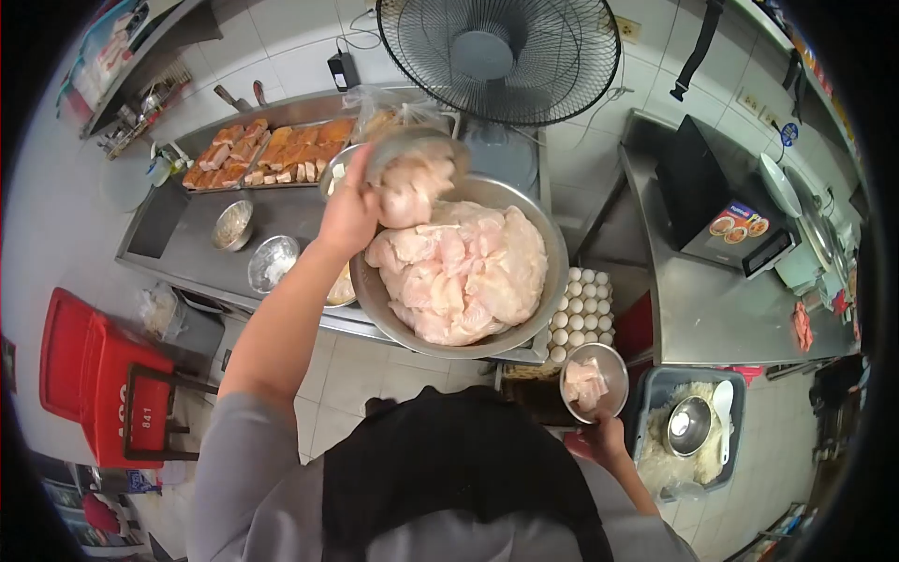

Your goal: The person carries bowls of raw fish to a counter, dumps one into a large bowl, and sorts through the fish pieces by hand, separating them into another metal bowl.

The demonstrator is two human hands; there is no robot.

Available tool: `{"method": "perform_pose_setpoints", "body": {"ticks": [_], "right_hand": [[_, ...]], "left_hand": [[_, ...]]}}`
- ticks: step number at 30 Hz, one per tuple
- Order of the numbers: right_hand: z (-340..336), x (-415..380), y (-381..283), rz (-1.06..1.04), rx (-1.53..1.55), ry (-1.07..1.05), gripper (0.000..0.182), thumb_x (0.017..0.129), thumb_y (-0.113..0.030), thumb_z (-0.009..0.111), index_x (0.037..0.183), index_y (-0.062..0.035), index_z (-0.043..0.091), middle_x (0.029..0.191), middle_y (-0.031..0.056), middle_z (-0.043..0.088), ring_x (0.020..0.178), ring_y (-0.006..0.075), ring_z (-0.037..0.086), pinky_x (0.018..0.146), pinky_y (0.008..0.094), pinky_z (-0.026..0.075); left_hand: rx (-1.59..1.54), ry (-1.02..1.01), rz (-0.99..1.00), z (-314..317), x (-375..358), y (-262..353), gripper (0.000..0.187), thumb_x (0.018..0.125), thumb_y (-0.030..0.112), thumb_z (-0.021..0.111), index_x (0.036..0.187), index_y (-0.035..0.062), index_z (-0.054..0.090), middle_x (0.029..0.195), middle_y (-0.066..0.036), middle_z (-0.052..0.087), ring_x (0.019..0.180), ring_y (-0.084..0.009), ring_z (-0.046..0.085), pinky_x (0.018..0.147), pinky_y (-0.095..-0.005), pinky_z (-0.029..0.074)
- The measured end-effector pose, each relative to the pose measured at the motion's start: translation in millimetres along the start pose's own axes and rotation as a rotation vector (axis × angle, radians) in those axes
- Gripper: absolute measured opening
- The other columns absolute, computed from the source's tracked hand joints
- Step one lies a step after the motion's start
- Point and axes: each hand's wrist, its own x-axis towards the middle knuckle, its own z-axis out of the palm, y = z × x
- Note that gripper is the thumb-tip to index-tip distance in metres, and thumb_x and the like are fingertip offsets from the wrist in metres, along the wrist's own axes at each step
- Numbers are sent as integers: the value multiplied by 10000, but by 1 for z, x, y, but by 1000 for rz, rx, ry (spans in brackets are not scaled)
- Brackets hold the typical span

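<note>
My left hand grips a metal bowl, blurred by motion and tilted on its side, with pale raw chicken at its mouth. Below it stands a large steel basin heaped with raw chicken meat. Down at the right, my right hand is closed on the rim of a small metal bowl, which has a few chicken pieces inside. This small bowl is held out beside the counter, well apart from the basin.
Trays of browned meat lie at the counter's back, near a black fan. Egg trays sit right of the basin. A grey tub holds white grains, a bowl and a white spoon. At far left is a red bin.
</note>
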Motion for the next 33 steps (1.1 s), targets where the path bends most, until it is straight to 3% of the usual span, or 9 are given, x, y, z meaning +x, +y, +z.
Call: {"method": "perform_pose_setpoints", "body": {"ticks": [2, 3, 6, 9, 15, 18, 26, 27, 33], "right_hand": [[-4, -1, 14, -48, 87, 56, 178, 878, -188, 509, 844, -15, 535, 660, 156, 577, 554, 282, 612, 506, 384, 505], [-1, -7, 17, -27, 154, 59, 184, 881, -187, 502, 835, -11, 534, 646, 159, 576, 538, 293, 608, 495, 384, 502], [11, -36, 27, -157, 132, 85, 188, 874, -184, 493, 847, -6, 545, 674, 163, 590, 548, 290, 597, 501, 385, 492], [11, -42, 45, -92, 289, 115, 223, 876, -209, 468, 873, -4, 556, 730, 153, 608, 581, 271, 580, 519, 379, 469], [56, -64, 49, -114, 361, 150, 233, 869, -212, 467, 929, -12, 569, 744, 137, 619, 596, 252, 586, 529, 366, 465], [75, -67, 49, -115, 328, 127, 225, 866, -199, 471, 951, -16, 572, 755, 131, 628, 602, 242, 595, 533, 359, 462], [100, -77, 38, -174, 292, 126, 211, 862, -172, 486, 971, -21, 586, 758, 126, 653, 589, 233, 606, 538, 342, 466], [93, -73, 39, -170, 271, 102, 224, 871, -174, 466, 986, -27, 589, 786, 123, 659, 602, 231, 610, 548, 349, 465], [80, -63, 47, -160, 293, 60, 234, 871, -176, 448, 989, -35, 593, 803, 130, 663, 596, 233, 600, 558, 356, 466]], "left_hand": [[212, -153, 190, 4, 6, -3, 648, 867, 43, 504, 1459, 241, 330, 1160, -242, 567, 988, -420, 609, 902, -464, 486], [208, -183, 148, 5, 10, -1, 698, 839, 53, 555, 1457, 297, 340, 1137, -235, 554, 969, -441, 595, 861, -485, 499], [174, -146, 235, 4, 24, -4, 728, 814, 40, 565, 1460, 295, 346, 1102, -223, 550, 954, -432, 597, 841, -489, 505], [134, -176, 299, 1, 40, -13, 739, 805, 31, 565, 1460, 299, 351, 1054, -213, 546, 926, -428, 598, 815, -483, 511], [-146, -58, 405, -5, 69, -24, 696, 832, 11, 506, 1474, 211, 325, 1224, -251, 555, 1046, -436, 590, 913, -459, 479], [-319, -240, 159, -6, 74, -28, 651, 853, 9, 450, 1471, 161, 318, 1319, -271, 515, 1126, -428, 568, 961, -448, 453], [-108, -382, 340, -15, 51, -2, 658, 833, -37, 469, 1455, 144, 348, 1311, -219, 521, 1148, -403, 552, 977, -425, 453], [-121, -205, 444, -10, 53, -3, 693, 830, 7, 556, 1450, 256, 367, 1094, -215, 573, 988, -417, 604, 835, -456, 512], [-210, -108, 633, -25, 62, 7, 698, 823, -22, 554, 1440, 261, 390, 1092, -193, 583, 949, -402, 611, 789, -437, 527]]}}
